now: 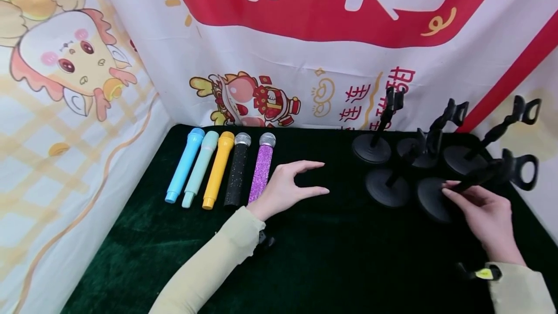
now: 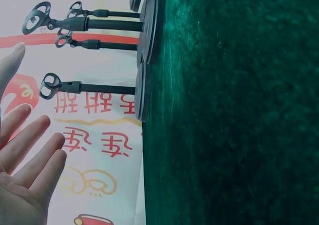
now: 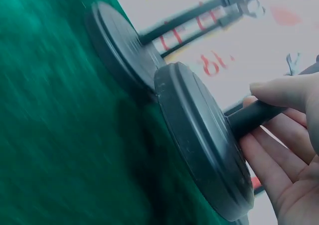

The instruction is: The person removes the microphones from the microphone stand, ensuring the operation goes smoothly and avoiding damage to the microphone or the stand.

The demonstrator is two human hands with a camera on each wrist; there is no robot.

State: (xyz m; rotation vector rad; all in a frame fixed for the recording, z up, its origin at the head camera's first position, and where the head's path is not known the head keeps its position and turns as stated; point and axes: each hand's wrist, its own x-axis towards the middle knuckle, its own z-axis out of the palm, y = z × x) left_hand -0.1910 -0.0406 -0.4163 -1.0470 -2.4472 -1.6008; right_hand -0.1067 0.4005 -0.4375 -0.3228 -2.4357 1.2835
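At the right, my right hand (image 1: 488,212) grips the pole of a black microphone stand (image 1: 433,200) just above its round base. In the right wrist view, thumb and fingers pinch that pole (image 3: 254,116); the base looks tilted, with a dark shadow on the cloth beside it. My left hand (image 1: 283,188) hovers near the purple glitter microphone (image 1: 263,164), thumb and fingers apart and nothing between them. The left wrist view shows that hand (image 2: 25,180) with fingers spread. Several other black stands (image 1: 372,148) stand upright around the held one.
Left of the purple microphone lie a black speckled one (image 1: 237,173), a yellow one (image 1: 218,171), a pale green one (image 1: 200,168) and a blue one (image 1: 185,166), in a row. Dark green cloth (image 1: 331,256) covers the table. A printed white curtain (image 1: 174,62) hangs behind.
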